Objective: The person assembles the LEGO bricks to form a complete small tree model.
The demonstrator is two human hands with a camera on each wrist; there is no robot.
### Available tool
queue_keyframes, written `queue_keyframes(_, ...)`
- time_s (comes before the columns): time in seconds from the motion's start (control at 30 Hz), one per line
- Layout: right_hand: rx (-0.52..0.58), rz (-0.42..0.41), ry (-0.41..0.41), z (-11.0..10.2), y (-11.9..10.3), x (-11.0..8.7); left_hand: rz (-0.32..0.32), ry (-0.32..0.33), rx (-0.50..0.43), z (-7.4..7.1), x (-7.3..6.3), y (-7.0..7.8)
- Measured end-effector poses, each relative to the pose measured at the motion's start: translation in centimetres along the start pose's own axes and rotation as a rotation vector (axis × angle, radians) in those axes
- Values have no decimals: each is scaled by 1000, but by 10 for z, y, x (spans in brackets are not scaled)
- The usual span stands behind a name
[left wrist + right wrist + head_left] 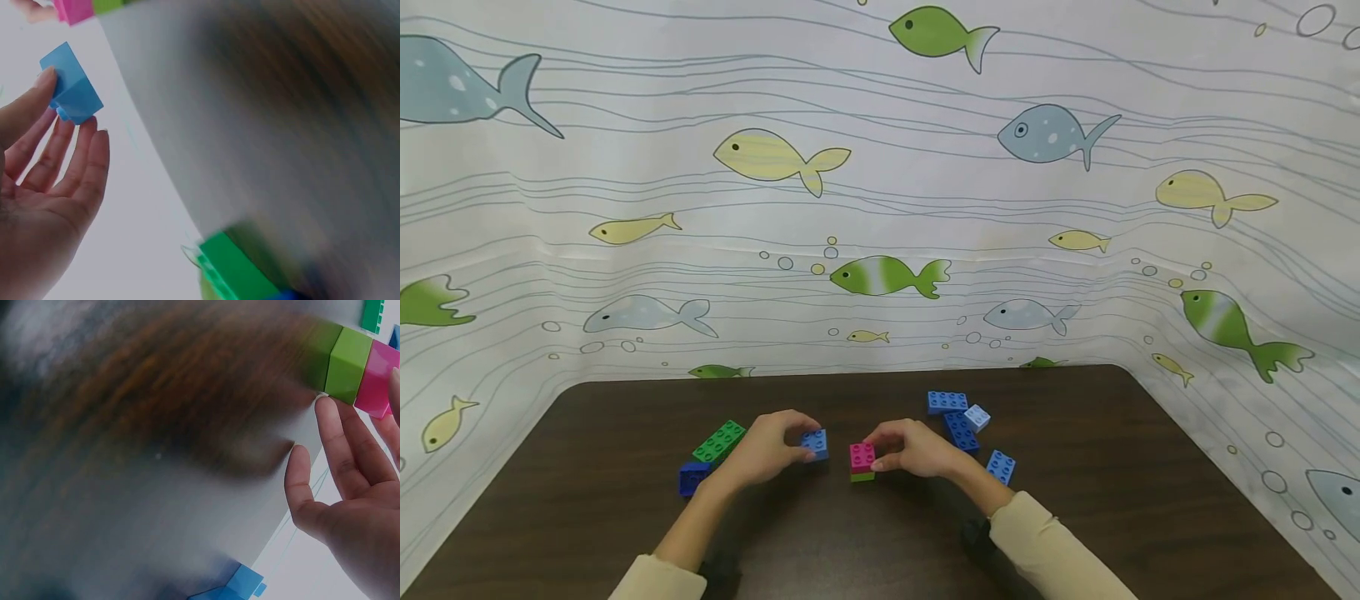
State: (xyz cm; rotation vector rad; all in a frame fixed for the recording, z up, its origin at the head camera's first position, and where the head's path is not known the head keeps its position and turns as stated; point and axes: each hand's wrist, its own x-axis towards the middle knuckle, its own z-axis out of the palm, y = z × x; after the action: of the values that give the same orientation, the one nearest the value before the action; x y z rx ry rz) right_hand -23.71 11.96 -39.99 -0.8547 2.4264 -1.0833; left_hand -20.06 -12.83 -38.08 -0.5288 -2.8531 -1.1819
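Note:
Between the thumb and fingers of my left hand [766, 446] is a blue toy brick [814, 444], studs facing up in the head view. The left wrist view shows that blue brick [75, 87] raised off the dark table. My right hand [917, 450] pinches a pink brick [862, 456], which sits on top of a lime green brick [862, 477]. In the right wrist view the lime green brick [347, 365] stands on the tabletop, with the pink brick [378, 378] stacked on it. A small gap separates the blue brick from this stack.
Left of my left hand lie a green brick [719, 441] and a dark blue brick [693, 479] on its side. Beyond my right forearm are several blue bricks, among them one at the back [947, 402] and one nearer [1001, 467]. A fish-patterned sheet [880, 208] surrounds the table [880, 550].

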Motion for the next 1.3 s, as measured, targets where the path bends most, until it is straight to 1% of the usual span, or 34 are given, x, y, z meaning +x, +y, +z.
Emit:
queue_keyframes(0.13, 19, -11, -6, 0, 0, 0, 82, -3, -39, 10, 4, 14)
queue_keyframes(0.23, 36, -22, -12, 0, 0, -1, 153, -21, -70, 17, 7, 22)
queue_keyframes(0.33, 41, -27, -15, 0, 0, -1, 181, -36, -98, 24, 9, 27)
queue_keyframes(0.47, 33, -21, -13, 0, 0, -1, 184, -42, -105, 30, 11, 31)
queue_keyframes(0.63, 27, -18, -8, -1, 0, -1, 181, -47, -82, 34, 12, 31)
queue_keyframes(0.83, 21, -11, 0, -1, 0, -2, 206, -46, -53, 37, 13, 31)
queue_keyframes(0.9, 22, -7, 4, -1, 0, -2, 205, -47, -47, 38, 14, 31)
queue_keyframes(1.1, 23, 4, 11, 0, -1, -4, 204, -47, -55, 39, 14, 32)
queue_keyframes(1.3, 45, -1, 1, 0, 0, -5, 206, -50, -66, 39, 14, 33)
